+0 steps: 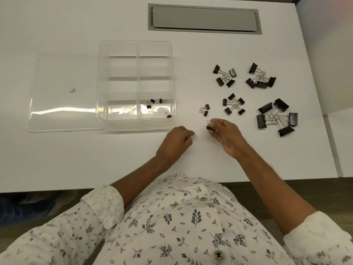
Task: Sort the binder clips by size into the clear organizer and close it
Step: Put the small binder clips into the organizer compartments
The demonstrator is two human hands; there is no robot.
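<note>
The clear organizer [136, 47] stands open on the white desk, its lid [63, 92] lying flat to its left. Its near right compartment holds several tiny black binder clips [150, 103]. My right hand [224, 133] pinches a tiny clip [209, 126] just above the desk, right of the organizer. My left hand [176, 139] is curled close by, and a silver clip handle [194, 135] shows at its fingertips. Two tiny clips [205, 109] lie beyond my hands. Farther right lie piles of small clips [234, 104], medium clips [225, 75], larger clips [260, 77] and big clips [277, 117].
A grey cable hatch [204, 19] is set into the desk at the back. A small pink disc [71, 89] shows at the lid. The desk's right edge [328, 115] runs near the big clips, and its front edge is close to my body.
</note>
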